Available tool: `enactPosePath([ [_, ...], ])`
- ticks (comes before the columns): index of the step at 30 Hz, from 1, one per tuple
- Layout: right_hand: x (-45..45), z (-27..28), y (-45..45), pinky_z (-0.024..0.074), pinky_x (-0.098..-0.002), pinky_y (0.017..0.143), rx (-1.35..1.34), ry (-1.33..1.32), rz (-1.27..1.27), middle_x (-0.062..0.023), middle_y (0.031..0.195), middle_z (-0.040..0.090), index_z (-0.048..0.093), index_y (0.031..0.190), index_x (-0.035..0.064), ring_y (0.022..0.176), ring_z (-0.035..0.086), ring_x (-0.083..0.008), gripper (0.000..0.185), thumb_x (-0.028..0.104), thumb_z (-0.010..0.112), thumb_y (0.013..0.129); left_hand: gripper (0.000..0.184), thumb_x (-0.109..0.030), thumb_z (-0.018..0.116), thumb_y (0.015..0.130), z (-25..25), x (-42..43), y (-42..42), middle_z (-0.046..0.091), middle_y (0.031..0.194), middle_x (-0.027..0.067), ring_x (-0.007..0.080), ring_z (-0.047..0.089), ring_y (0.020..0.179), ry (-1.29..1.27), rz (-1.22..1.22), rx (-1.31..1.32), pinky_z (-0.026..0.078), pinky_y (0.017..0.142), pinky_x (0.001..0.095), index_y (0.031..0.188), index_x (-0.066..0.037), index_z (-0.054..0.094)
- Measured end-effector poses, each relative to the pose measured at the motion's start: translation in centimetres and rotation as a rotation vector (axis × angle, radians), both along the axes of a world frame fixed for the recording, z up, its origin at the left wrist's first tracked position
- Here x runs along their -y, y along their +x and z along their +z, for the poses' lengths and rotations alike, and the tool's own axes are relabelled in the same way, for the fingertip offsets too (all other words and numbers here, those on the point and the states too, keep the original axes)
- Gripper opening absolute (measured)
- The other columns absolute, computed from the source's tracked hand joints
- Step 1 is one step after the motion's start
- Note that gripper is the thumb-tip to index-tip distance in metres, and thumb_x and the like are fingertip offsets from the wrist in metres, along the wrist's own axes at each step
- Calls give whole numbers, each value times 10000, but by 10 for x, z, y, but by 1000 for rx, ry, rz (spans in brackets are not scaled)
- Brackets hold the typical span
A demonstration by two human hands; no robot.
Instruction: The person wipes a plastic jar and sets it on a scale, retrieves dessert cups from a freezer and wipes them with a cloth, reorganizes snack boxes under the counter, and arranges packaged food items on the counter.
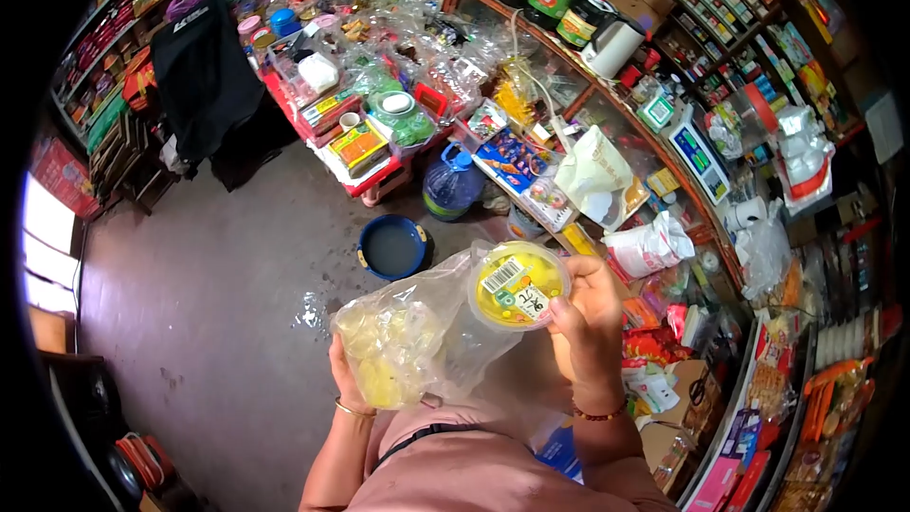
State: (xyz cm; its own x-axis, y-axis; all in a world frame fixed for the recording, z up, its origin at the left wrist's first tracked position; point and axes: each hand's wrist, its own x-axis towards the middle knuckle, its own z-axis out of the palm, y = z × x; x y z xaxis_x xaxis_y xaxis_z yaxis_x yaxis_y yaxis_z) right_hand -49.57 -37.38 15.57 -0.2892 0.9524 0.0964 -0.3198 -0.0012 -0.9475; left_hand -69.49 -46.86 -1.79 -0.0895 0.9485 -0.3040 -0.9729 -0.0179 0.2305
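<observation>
In front of my body I hold up a clear plastic bag (403,341) with several pale yellow, rounded pieces bunched inside. My left hand (349,379), a bracelet at its wrist, grips the bag's left side, its fingers mostly hidden behind the plastic. My right hand (586,322), wearing a beaded bracelet, is closed on a round plastic tub (507,275) by its right edge. The tub has a yellow lid with a barcode label and a white handwritten price sticker. Its left side touches the bag's upper right part, and I cannot tell whether the tub lies inside the bag.
A blue basin (391,274) of water stands on the wet floor (218,294). Beyond it are a blue water jug (452,192) and a cluttered red-edged table (374,171). A packed glass counter (654,161) with a digital scale (700,159) curves along the right.
</observation>
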Motion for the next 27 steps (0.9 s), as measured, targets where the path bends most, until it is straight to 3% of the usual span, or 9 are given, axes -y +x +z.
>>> enactPosePath([
  [5, -9, 0, -6, 489, -305, 788, 263, 321, 97, -131, 1031, 428, 390, 1025, -37, 947, 497, -178, 314, -81, 558, 764, 624, -529, 401, 838, 0, -5, -4, 459, 1273, 124, 294, 469, 1142, 0, 39, -1, 391, 958, 440, 1285, -94, 406],
  [9, -14, -3, -13, 490, -311, 794, 307, 329, 142, -130, 1039, 440, 401, 996, -38, 965, 503, -183, 292, -91, 560, 757, 645, -538, 398, 835, -4, -6, -9, 449, 1281, 132, 298, 464, 1149, -14, 28, 13, 389, 961, 444, 1298, -89, 388],
  [12, -16, -3, -16, 476, -282, 806, 304, 221, 125, -120, 1031, 469, 421, 1067, -47, 982, 509, -173, 310, -59, 537, 781, 653, -543, 395, 833, -4, -8, -8, 448, 1281, 135, 297, 461, 1154, -8, 47, 2, 386, 964, 445, 1299, -87, 386],
  [15, -21, 4, -21, 412, -237, 874, 267, -49, 49, -111, 1096, 516, 390, 1229, -64, 1021, 512, -132, 405, 30, 414, 836, 655, -545, 402, 830, -1, -7, -9, 454, 1276, 134, 298, 468, 1146, -11, 40, -6, 396, 955, 444, 1297, -87, 389],
  [19, -30, 9, -16, 420, -244, 845, -29, -377, 80, -70, 1091, 532, 444, 1191, -44, 983, 525, -130, 371, 12, 444, 825, 661, -550, 406, 826, -5, -5, -12, 463, 1266, 134, 295, 483, 1127, -40, 40, -20, 413, 936, 442, 1292, -80, 393],
  [21, -32, -4, -5, 432, -251, 797, 254, -248, 228, -70, 1031, 547, 501, 1135, -37, 923, 539, -133, 320, 21, 500, 821, 628, -528, 395, 844, -7, -3, -12, 486, 1228, 138, 293, 493, 1107, -21, 53, -18, 409, 931, 444, 1269, -67, 414],
  [22, -36, -8, -1, 432, -251, 797, 256, -250, 238, -70, 1031, 547, 501, 1135, -37, 923, 539, -133, 320, 21, 500, 821, 628, -528, 395, 844, -6, -2, -12, 486, 1228, 138, 293, 493, 1107, -23, 63, -16, 409, 931, 444, 1269, -67, 414],
  [25, -41, -3, -4, 452, -258, 727, 908, 270, 322, -135, 947, 559, 559, 1017, -62, 841, 570, -161, 239, 76, 544, 822, 631, -526, 401, 845, -2, 0, -11, 487, 1220, 137, 285, 496, 1106, -19, 20, -92, 414, 931, 440, 1271, -61, 403],
  [27, -43, -3, -14, 454, -277, 730, 1006, 294, 395, -133, 915, 577, 570, 996, -55, 822, 581, -197, 214, 71, 536, 825, 630, -517, 411, 847, -7, 0, -10, 489, 1215, 135, 278, 502, 1100, -49, -54, -88, 422, 928, 429, 1272, -52, 392],
])
